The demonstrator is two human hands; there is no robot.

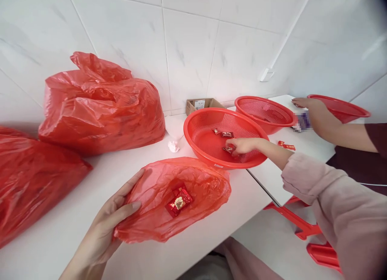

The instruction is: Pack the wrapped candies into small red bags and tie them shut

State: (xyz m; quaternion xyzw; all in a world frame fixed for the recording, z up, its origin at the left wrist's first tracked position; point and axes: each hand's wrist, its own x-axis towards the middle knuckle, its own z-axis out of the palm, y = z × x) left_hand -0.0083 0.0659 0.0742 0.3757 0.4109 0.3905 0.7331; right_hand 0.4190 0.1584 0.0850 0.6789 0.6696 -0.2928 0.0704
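Note:
My left hand point(113, 217) holds the rim of a red plastic bag point(193, 179) that lies open on the white table, thumb on top and fingers under the film. Inside the bag lie two red wrapped sweets point(179, 201). My right hand point(240, 146), in a pink sleeve, reaches into the nearest red mesh basket point(199, 128) and its fingers pinch a red sweet point(229, 149). Two more red sweets point(222, 133) lie on the basket floor.
Two full, knotted red bags point(99, 104) point(30, 179) stand at the left against the tiled wall. A small cardboard box point(201, 104) sits behind the baskets. Another person's hand point(311, 110) rests between two further red baskets point(263, 112) point(341, 106); a loose sweet point(286, 145) lies nearby. Red stools point(302, 225) stand below.

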